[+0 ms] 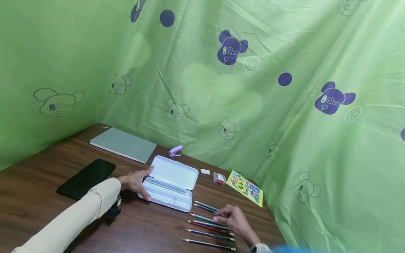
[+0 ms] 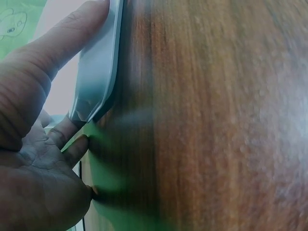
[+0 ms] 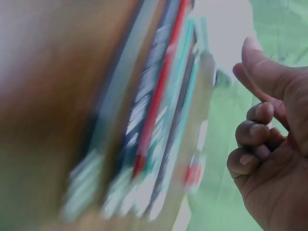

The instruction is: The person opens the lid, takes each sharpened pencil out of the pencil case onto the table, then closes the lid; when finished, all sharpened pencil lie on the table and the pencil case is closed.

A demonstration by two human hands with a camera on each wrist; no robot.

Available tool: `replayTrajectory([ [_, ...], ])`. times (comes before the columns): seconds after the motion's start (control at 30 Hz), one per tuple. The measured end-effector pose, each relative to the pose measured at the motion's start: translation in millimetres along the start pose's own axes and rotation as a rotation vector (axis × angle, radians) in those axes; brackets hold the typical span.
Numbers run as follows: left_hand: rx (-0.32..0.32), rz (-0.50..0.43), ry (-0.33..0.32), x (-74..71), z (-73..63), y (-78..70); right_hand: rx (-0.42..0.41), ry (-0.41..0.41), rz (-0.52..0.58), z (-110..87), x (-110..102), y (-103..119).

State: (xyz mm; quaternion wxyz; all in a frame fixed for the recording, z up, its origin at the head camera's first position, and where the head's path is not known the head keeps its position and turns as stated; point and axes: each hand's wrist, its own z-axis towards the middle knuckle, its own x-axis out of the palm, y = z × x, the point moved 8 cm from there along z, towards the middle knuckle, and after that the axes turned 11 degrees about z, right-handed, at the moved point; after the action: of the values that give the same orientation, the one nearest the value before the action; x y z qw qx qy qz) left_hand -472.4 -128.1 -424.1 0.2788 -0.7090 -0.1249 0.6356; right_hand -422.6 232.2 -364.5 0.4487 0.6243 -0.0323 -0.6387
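A white pencil case lies with its lid raised; a long, thin, pale strip runs lengthwise inside. My left hand grips the case's left end, thumb along the front wall and fingers by the lid. The left wrist view shows that thumb pressed on the case's side. To the right of the case lies a row of several pencils, among them a red pencil and a dark pencil. Over the row's far pencils hovers my right hand, fingers loosely bent, nothing visible between them.
A black phone-like slab and a grey-green notebook lie on the left. Behind the case are a purple stapler, a white eraser and a small clear box. A yellow booklet lies by the green curtain.
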Motion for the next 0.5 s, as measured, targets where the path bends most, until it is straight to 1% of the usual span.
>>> replayTrajectory([
  [0.13, -0.008, 0.008, 0.010, 1.6, -0.4, 0.3, -0.032, 0.034, 0.028, 45.9, 21.6, 20.4],
  [0.27, -0.020, 0.007, 0.008, 0.8, -0.5, 0.9, -0.051, 0.029, 0.056, 84.9, 46.3, 28.3],
  [0.37, -0.028, -0.002, 0.011, 0.9, -0.1, 1.3, -0.025, 0.023, 0.021, 103.8, 61.5, 24.2],
  [0.47, -0.041, -0.011, 0.016, 1.8, 0.5, 2.2, 0.030, 0.047, -0.052, 113.2, 74.4, 16.7],
  [0.5, -0.033, -0.009, 0.010, 1.0, 0.6, 1.6, 0.044, 0.052, -0.076, 115.1, 77.7, 14.6],
])
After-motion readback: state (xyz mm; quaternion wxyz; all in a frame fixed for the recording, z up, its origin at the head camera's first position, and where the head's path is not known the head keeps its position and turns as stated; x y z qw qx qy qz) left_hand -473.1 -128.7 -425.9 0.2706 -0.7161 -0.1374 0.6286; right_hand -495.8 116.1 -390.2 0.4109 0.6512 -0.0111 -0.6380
